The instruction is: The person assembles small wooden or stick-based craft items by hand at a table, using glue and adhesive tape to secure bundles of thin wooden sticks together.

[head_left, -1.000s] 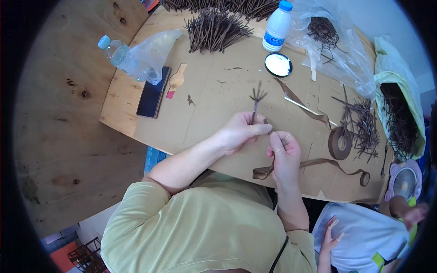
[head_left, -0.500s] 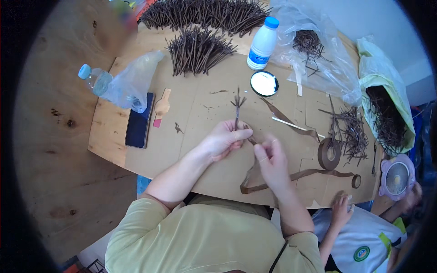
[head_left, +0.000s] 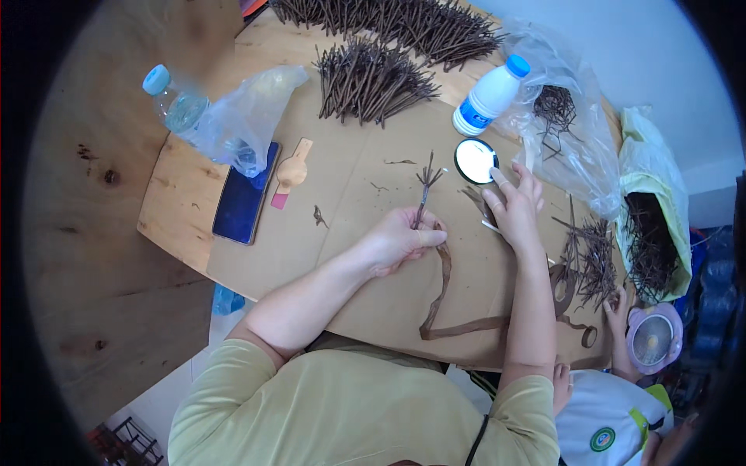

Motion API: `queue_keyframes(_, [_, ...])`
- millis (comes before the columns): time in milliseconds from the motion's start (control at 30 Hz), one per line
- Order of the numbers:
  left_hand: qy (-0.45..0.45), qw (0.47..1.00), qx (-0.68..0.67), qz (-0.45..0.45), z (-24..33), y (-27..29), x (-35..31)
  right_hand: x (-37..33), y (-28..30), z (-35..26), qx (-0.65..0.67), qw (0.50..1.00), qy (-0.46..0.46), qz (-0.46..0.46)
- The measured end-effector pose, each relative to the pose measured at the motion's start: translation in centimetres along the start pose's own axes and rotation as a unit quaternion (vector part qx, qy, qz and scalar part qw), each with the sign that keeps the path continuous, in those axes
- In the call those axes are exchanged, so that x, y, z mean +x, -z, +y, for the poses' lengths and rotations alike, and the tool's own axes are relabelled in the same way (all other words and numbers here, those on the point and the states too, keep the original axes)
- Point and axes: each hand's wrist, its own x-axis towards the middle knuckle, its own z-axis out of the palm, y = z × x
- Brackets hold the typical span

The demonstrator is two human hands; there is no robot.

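My left hand [head_left: 398, 239] is closed around the stem of a small brown forked twig [head_left: 427, 182], its tips pointing away from me. From those same fingers a brown tape strip [head_left: 446, 279] hangs down and bends right along the cardboard. My right hand [head_left: 514, 208] has its fingers apart and reaches over the table. One fingertip touches the edge of the white paste in a round dark-rimmed lid [head_left: 466, 161]. Beneath that hand a second brown strip [head_left: 475, 200] and a thin white stick [head_left: 490, 226] are partly hidden.
Bundled twigs [head_left: 373, 81] stand at the back, beside a white bottle [head_left: 491, 97]. Loose twigs [head_left: 597, 264] and a tape roll [head_left: 562, 286] lie right, near a twig-filled sack [head_left: 657, 241]. A phone [head_left: 242, 206] and water bottle [head_left: 177, 105] are left. Another person's hand [head_left: 617, 312] touches the right edge.
My right hand has left the tape near my left hand and moved up and right to the lid. The left hand keeps the twig. The neighbour's hand has come to the loose twigs.
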Motion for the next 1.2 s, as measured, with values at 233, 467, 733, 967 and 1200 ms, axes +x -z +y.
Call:
queue_keyframes(233, [0.002,1.000,0.020,0.012,0.1,-0.1,0.0,0.3,0.1,-0.2,0.017,1.000,-0.003,-0.013])
queue_keyframes(467, [-0.002,1.000,0.026,0.006,0.0,0.1,0.1,0.4,0.0,0.1,0.025,1.000,0.002,-0.015])
queue_keyframes(733, [-0.006,1.000,0.025,-0.003,-0.1,0.0,0.2,0.3,-0.2,0.5,0.082,0.996,-0.030,-0.026])
queue_keyframes(967, [-0.004,1.000,0.028,-0.011,0.0,0.0,0.0,0.4,0.3,2.3,0.598,0.775,-0.170,-0.109])
queue_keyframes(1200, [0.027,0.998,-0.018,-0.057,0.2,0.1,-0.2,-1.3,1.9,-0.5,0.627,0.769,-0.076,-0.100])
